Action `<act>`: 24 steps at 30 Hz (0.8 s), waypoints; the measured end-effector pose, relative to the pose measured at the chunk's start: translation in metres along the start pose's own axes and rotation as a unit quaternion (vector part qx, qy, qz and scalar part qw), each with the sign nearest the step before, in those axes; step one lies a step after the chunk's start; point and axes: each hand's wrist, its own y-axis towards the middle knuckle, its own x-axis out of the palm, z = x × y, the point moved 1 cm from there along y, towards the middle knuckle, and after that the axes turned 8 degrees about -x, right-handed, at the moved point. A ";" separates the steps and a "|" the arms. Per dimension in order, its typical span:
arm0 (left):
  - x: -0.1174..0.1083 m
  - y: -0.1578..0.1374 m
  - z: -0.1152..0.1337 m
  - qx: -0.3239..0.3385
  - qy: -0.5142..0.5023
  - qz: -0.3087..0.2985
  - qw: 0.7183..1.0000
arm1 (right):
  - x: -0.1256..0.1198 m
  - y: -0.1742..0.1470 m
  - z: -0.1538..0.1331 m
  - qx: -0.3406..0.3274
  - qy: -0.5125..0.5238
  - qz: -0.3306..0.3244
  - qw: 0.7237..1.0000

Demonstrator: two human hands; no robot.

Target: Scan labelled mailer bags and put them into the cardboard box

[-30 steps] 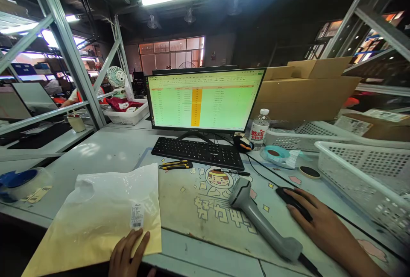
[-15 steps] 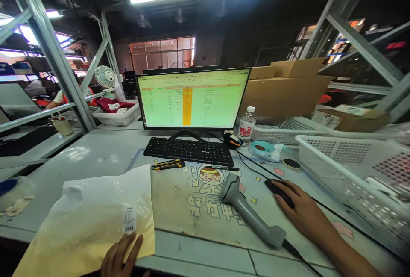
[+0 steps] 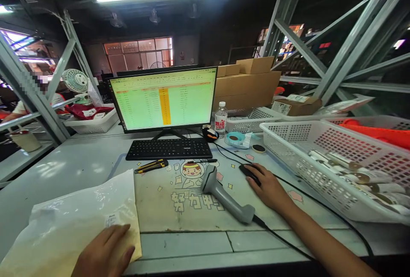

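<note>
My right hand [image 3: 267, 185] rests over a black computer mouse [image 3: 250, 174], its fingers curved along it, on the printed desk mat [image 3: 153, 208]. My left hand [image 3: 104, 249] lies with stretched fingers on a white and yellowish plastic mailing bag [image 3: 73, 208], partly covering the bag's white label [image 3: 112, 219]. Between the hands a grey barcode scanner [image 3: 226, 198] lies on the mat, cable toward the front edge. Farther back are a black keyboard [image 3: 169, 148], a yellow and black utility knife [image 3: 152, 166] and a black pen [image 3: 202, 161]. Behind them the monitor [image 3: 163, 99] displays a spreadsheet.
On the right stands a white plastic basket [image 3: 282, 163] holding several whitish rolled items. A water bottle [image 3: 221, 119], blue tape roll [image 3: 236, 138] and cardboard boxes [image 3: 245, 91] are behind the mat. Back left, another white basket [image 3: 91, 124] holds red packages; a person's arm [image 3: 14, 112] shows beyond.
The view has turned right, showing more of the right basket's contents. My left hand has moved up over the bag and now covers part of its label. My right hand stays on the mouse.
</note>
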 end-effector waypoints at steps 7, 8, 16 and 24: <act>0.052 0.164 0.047 0.033 -0.139 -0.185 0.972 | 0.001 0.000 -0.003 0.003 -0.006 -0.001 1.000; 0.070 0.185 0.054 0.038 -0.139 -0.203 0.969 | 0.000 0.000 -0.004 0.004 -0.006 -0.004 1.000; 0.191 0.275 0.095 0.005 -0.082 -0.266 0.960 | -0.001 -0.002 -0.009 0.008 -0.007 -0.018 1.000; 0.218 0.289 0.106 -0.002 -0.045 -0.281 0.959 | -0.002 -0.001 -0.009 -0.001 -0.020 -0.009 1.000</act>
